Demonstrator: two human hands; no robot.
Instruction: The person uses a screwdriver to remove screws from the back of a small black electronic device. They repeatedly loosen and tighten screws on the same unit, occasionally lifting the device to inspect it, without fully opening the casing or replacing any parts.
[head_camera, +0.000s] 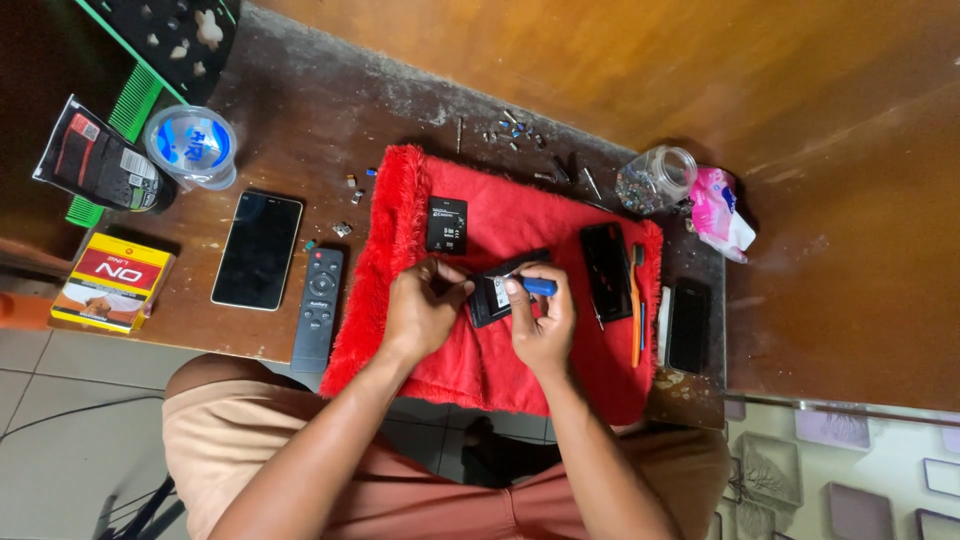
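Jar (655, 180) holds small parts | left grip (425, 305) on device (490, 295) | right grip (540, 320) on screwdriver (538, 287)

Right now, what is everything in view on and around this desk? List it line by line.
red mat: 1, red, fluffy, middle of desk
small phone: 1, black, opened, on mat under both hands
screwdriver: 1, blue handle, in right grip
battery: 1, black, top of mat
back panel: 1, black, right part of mat
toothbrush: 1, orange, right edge of mat
dark phone: 1, black, right of mat
jar: 1, clear, behind mat
smartphone: 1, black, left of mat
remote: 1, dark grey, beside smartphone
yellow box: 1, yellow and red, far left
left hand: steadies small phone
right hand: holds screwdriver
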